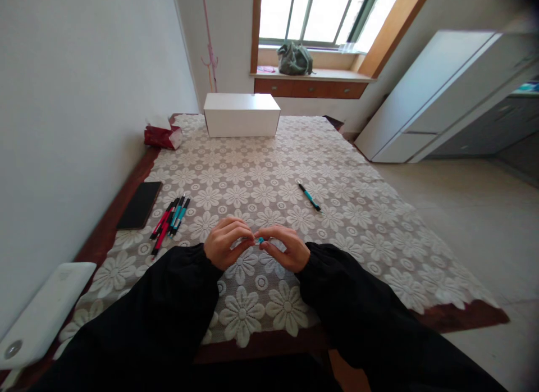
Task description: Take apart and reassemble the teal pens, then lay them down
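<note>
Pinching a small teal piece point(261, 240) between both hands point(256, 245).

White wall point(76, 100) at nine o'clock. Bright barred window point(320, 13) at twelve, wooden sill point(337, 76) beneath. White cabinet point(438, 94) at two. Pale tiled floor point(471, 223) at three. Lace-covered tabletop point(337, 156) centre.

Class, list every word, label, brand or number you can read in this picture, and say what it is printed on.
None can be read.
Red tissue pack: any print is too blurred.
Pens and lone teal pen: too small.
White box and dark phone: no text shows.
</note>
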Available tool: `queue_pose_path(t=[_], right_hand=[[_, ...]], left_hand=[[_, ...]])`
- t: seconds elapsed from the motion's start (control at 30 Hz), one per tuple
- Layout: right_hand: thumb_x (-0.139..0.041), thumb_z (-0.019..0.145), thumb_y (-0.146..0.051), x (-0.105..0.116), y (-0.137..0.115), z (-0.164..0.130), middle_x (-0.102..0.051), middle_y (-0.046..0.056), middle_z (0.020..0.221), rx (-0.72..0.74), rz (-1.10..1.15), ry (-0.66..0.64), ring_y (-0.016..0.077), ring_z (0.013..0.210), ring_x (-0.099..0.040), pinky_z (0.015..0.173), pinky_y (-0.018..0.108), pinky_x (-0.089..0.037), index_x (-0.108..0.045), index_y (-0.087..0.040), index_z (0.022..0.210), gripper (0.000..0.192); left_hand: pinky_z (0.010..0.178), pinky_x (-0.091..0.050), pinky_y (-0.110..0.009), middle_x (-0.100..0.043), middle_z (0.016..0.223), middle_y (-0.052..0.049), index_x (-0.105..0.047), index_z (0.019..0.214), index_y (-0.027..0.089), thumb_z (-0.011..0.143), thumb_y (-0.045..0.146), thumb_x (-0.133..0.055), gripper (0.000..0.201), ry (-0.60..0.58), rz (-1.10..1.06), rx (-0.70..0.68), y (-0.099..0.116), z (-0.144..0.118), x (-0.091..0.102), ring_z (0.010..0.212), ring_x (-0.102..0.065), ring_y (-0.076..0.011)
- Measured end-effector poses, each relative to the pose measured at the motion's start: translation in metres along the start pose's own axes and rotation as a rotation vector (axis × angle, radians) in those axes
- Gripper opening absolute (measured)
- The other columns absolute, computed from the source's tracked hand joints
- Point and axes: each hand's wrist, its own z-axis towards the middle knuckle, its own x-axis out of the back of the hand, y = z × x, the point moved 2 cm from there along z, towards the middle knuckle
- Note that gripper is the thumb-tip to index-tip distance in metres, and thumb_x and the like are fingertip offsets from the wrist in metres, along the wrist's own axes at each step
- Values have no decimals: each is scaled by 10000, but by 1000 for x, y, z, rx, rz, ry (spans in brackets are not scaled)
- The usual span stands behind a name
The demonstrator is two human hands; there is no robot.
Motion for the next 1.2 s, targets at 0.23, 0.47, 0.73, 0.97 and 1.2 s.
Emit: queue_pose_path(t=[0.23, 0.47, 0.73, 0.97, 1.2], right_hand=[[-594, 977, -258, 3, 0, 0, -718, 24, 851, -9, -15, 85, 176, 782, -674, 753, 334, -532, -639, -239, 1077, 111], [-591, 992, -303, 4, 1, -1, -748, 13, 858, -112, 104, 142, 177, 800, -709, 777, 356, -561, -598, -258, 1164, 178], [-634, 975, -352, 10, 11, -4, -740, 7, 841, -237, 273, 352, 183, 780, -716, 787, 382, -569, -553, -254, 1140, 208], [-623, 982, -357, 10, 11, -4, -745, 11, 843, -233, 280, 332, 184, 768, -711, 759, 382, -568, -575, -258, 1123, 179], [-662, 956, -356, 11, 11, -4, -734, 11, 817, -231, 273, 437, 197, 765, -719, 748, 382, -558, -595, -246, 986, 132]], left_hand=[[885, -561, -377, -753, 905, -43, -686, 900, 224, 916, 246, -686, 27, -27, 60, 49, 0, 0, 0, 969, -680, -212], [944, -539, -408, -751, 965, -47, -687, 930, 228, 912, 242, -671, 28, -57, 105, 67, -7, -2, -3, 1012, -666, -223], [1048, -466, -514, -708, 1210, -76, -690, 1183, 243, 859, 251, -671, 324, -173, 250, 92, -12, -6, -7, 1244, -562, -308], [1041, -458, -554, -697, 1217, -74, -745, 990, 242, 789, 229, -716, 204, -180, 302, 185, -12, -5, -5, 1247, -545, -334], [1042, -470, -540, -696, 1192, -74, -754, 927, 244, 771, 240, -740, 157, -162, 311, 192, -11, -5, -4, 1221, -555, -322]])
